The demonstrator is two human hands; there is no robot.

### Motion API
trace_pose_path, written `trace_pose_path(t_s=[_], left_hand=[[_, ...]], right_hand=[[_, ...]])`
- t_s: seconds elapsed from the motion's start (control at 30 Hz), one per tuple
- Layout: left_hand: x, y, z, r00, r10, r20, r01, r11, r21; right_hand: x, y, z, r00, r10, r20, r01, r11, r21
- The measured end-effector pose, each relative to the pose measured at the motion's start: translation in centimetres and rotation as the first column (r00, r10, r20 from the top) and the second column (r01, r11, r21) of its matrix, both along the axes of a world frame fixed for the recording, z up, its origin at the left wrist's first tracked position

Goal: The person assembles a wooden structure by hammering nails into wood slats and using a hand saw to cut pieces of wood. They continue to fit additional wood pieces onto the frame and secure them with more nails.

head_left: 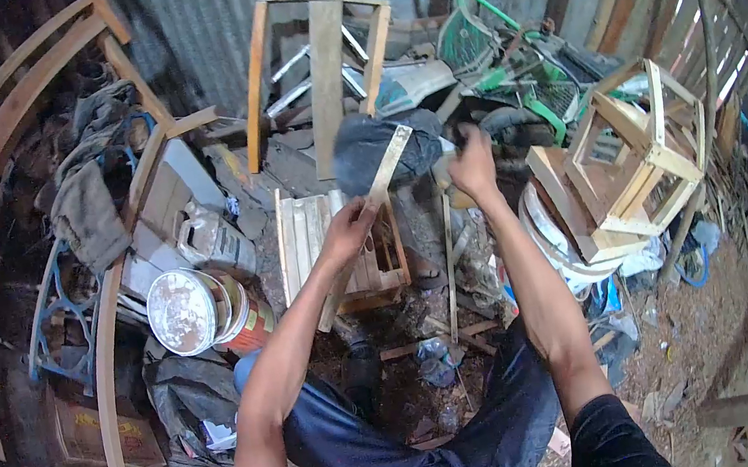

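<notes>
My left hand (pixel 350 230) is closed around a flat wooden strip (pixel 393 162), which slants up and to the right with its far end free. Below that hand stands a small slatted wooden crate (pixel 304 248). A dark plastic bag (pixel 419 146) lies behind the strip. Off to the right, my right hand (pixel 473 165) is raised with curled fingers and looks slightly blurred. Whatever it may hold is hidden. Between my knees and the hands, a thin upright stick (pixel 450 266) leans among scraps on the ground.
Wooden frames (pixel 654 151) are stacked on a white bucket (pixel 540 224) at right. Paint buckets (pixel 182 310) and a plastic jerrycan (pixel 213 242) stand at left. A long curved wooden piece (pixel 109 404) runs beside them. Green metal parts (pixel 506 81) pile up at the back.
</notes>
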State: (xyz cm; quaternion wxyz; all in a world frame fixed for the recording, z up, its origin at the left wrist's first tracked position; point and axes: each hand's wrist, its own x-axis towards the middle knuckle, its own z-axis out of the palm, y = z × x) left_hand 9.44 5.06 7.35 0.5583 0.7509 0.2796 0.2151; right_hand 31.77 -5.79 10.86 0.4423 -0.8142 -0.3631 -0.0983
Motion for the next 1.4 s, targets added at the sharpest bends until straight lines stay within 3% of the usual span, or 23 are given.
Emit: trace_pose_path(t_s=[0.03,0.07,0.1,0.17,0.2,0.23,0.3,0.33,0.43,0.5,0.57,0.63,0.67,0.73,0.77,0.8,0.9,0.93,1.0,1.07,1.13,1.27,1.4], left_hand=[[0.1,-1.1,1.2,0.996,0.056,-0.072,-0.061,0.997,-0.057],[0.6,-1.1,0.4,0.997,0.065,-0.052,-0.070,0.992,-0.102],[1.1,-1.1,-0.3,0.997,0.058,-0.056,-0.064,0.992,-0.111],[1.8,-0.8,-1.5,0.988,-0.059,0.142,0.061,0.998,-0.014],[1.6,-1.7,0.3,0.998,-0.048,0.032,0.052,0.989,-0.137],[1.9,-2.1,0.7,0.998,-0.047,0.029,0.051,0.989,-0.139],[2.4,-2.7,0.8,0.994,-0.049,0.094,0.040,0.995,0.094],[2.6,-2.7,0.9,0.994,-0.048,0.094,0.040,0.995,0.089],[3.1,-2.2,0.3,0.997,-0.054,0.053,0.058,0.995,-0.082],[3.6,-2.0,-0.8,0.989,0.076,0.127,-0.100,0.976,0.192],[3.5,-2.3,-0.5,0.991,0.056,0.119,-0.078,0.979,0.186],[3.1,-0.8,0.2,0.985,0.147,0.094,-0.110,0.942,-0.317],[2.5,1.0,0.0,0.994,0.019,0.112,0.021,0.941,-0.339],[2.4,1.5,0.8,0.979,0.050,0.199,0.042,0.901,-0.432],[2.3,1.4,1.0,0.958,0.078,0.275,0.084,0.844,-0.530],[2.3,1.4,1.1,0.942,0.069,0.329,0.136,0.817,-0.560],[2.9,0.8,0.9,0.921,0.111,0.373,0.136,0.806,-0.576],[2.9,0.8,0.8,0.918,0.113,0.381,0.149,0.792,-0.592],[3.0,0.9,0.8,0.902,0.110,0.417,0.181,0.782,-0.597],[3.1,1.2,1.5,0.871,0.121,0.476,0.215,0.778,-0.591],[2.8,1.5,2.7,0.847,0.169,0.505,0.215,0.758,-0.616],[1.9,3.4,3.2,0.781,0.241,0.576,0.230,0.747,-0.624],[1.0,4.1,3.4,0.755,0.288,0.589,0.184,0.769,-0.612]], right_hand=[[0.6,0.5,-0.1,0.978,0.194,0.073,-0.200,0.976,0.092],[-1.0,0.0,1.8,0.947,0.320,0.006,-0.318,0.939,0.133],[-1.0,0.4,1.3,0.951,0.300,0.071,-0.304,0.951,0.052],[-0.9,0.3,0.3,0.796,0.529,-0.292,-0.459,0.844,0.277],[-0.7,0.1,0.1,0.795,0.528,-0.297,-0.458,0.845,0.276],[-0.3,-0.3,0.1,0.748,0.552,-0.369,-0.521,0.832,0.190],[0.0,-0.7,0.1,0.697,0.561,-0.446,-0.583,0.806,0.104],[-0.1,-0.6,0.2,0.710,0.561,-0.426,-0.589,0.804,0.078],[-0.6,-0.8,0.6,0.797,0.500,-0.339,-0.526,0.850,0.017],[-0.6,-1.2,0.8,0.891,0.407,-0.201,-0.436,0.891,-0.126],[0.6,-1.4,0.2,0.895,0.408,-0.182,-0.432,0.894,-0.118],[2.0,-1.4,-0.5,0.931,0.325,-0.168,-0.332,0.943,-0.018],[3.0,-2.0,-0.3,0.950,0.260,-0.172,-0.280,0.955,-0.102],[3.9,-2.6,0.0,0.964,0.212,-0.161,-0.239,0.955,-0.175],[4.3,-2.8,-1.8,0.983,0.182,-0.032,-0.185,0.963,-0.196],[3.9,-3.0,-2.6,0.985,0.146,0.092,-0.124,0.969,-0.211],[2.2,-3.4,-5.0,0.969,0.161,0.188,-0.095,0.943,-0.320],[1.3,-3.3,-4.0,0.963,0.268,-0.012,-0.246,0.865,-0.437],[0.7,-1.6,-6.8,0.706,0.514,-0.487,-0.695,0.633,-0.340],[-4.0,-2.2,-4.7,0.368,0.488,-0.791,-0.882,0.452,-0.131],[-7.3,-2.2,-3.6,0.208,0.401,-0.892,-0.931,0.362,-0.054],[-8.9,-1.7,-4.4,0.072,0.554,-0.829,-0.966,0.245,0.079],[-9.3,-1.8,-3.6,-0.049,0.510,-0.859,-0.959,0.215,0.182]])
